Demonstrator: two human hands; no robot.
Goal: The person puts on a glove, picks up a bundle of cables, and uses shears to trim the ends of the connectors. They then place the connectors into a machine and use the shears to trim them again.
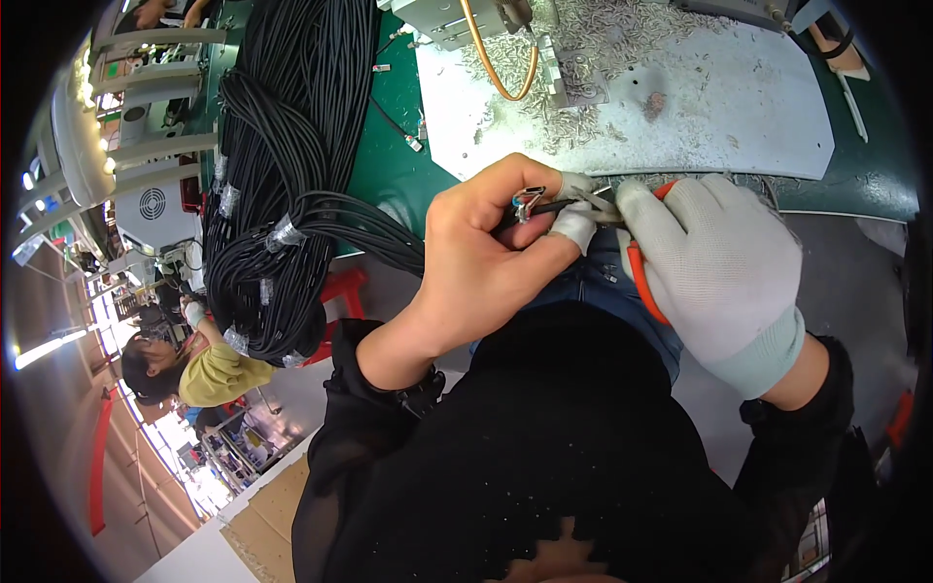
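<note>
My left hand (471,277) is bare except for white covers on the thumb and index fingertips. It is closed on a black cable (552,208), pinched between those two fingers. A small end with metal and coloured parts (526,202) sticks out beside my fingers; its exact kind is too small to tell. My right hand (724,267), in a white knitted glove, grips hand pliers (641,277) with red-orange handles. The metal jaws reach my left fingertips, close to the cable. Fingers partly hide where jaws and cable meet.
Bundles of black cable (292,136), tied with clear wrap, hang over the green table (389,160) at left. Beyond my hands, small metal bits litter a white board (622,151) below a machine (437,21). A red stool (342,290) and a person in yellow (219,374) are at left.
</note>
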